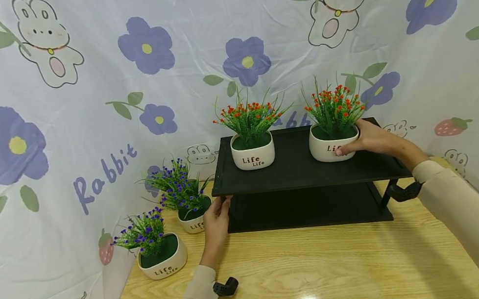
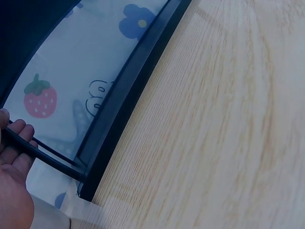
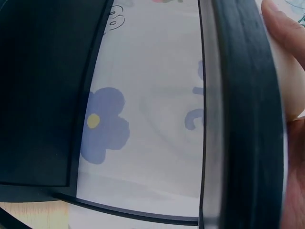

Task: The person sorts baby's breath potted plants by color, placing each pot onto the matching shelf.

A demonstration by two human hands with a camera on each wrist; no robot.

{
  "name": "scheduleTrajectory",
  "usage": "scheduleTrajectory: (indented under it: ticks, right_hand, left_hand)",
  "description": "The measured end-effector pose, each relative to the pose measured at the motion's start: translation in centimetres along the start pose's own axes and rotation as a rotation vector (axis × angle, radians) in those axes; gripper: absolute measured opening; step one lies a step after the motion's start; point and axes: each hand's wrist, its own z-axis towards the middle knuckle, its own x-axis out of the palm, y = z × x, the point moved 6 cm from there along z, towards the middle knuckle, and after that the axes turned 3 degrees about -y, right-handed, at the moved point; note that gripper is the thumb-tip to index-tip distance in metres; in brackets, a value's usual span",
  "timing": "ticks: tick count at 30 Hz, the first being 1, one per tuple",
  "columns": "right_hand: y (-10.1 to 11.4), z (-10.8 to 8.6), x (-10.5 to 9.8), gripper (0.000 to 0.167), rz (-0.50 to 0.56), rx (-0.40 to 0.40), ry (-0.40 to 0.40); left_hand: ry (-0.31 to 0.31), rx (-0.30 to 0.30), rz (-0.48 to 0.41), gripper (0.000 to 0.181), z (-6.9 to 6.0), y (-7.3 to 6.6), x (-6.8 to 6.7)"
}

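A black two-tier shelf [image 1: 294, 163] stands on the wooden table. On its upper board sit two white "Life" pots of orange-red artificial flowers, a left flowerpot [image 1: 253, 160] and a right flowerpot [image 1: 321, 152]. My right hand [image 1: 373, 139] grips the right flowerpot from its outer side, thumb on the front over the lettering. Low at the shelf's left end, my left hand [image 1: 216, 221] holds the shelf's thin leg [image 2: 52, 163]; in the left wrist view the fingers lie behind that leg. The right wrist view shows only part of the right hand [image 3: 293, 181], beyond the shelf edge.
Two white pots with purple flowers stand left of the shelf: a rear purple-flower pot [image 1: 192, 224] close to my left hand and a front purple-flower pot [image 1: 164, 266]. Behind hangs a rabbit-print cloth [image 1: 188, 7]. The wooden table [image 1: 323, 263] extends in front of the shelf.
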Motion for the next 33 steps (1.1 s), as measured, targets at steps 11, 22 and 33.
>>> scheduleTrajectory:
  ticks: [11, 22, 33]
  right_hand:
    - [0.5, -0.5, 0.0, 0.117, 0.014, -0.015, -0.006]
    - [1.1, -2.7, -2.7, 0.097, 0.068, -0.039, -0.041]
    - [-0.7, -6.9, -7.0, 0.039, 0.059, -0.099, -0.276]
  left_hand:
    - [-0.005, 0.002, -0.014, 0.035, 0.7, 2.3, -0.1]
    - [0.016, 0.046, 0.001, 0.032, 0.8, 2.5, -0.3]
    - [0.03, 0.026, 0.019, 0.032, 0.7, 2.6, -0.2]
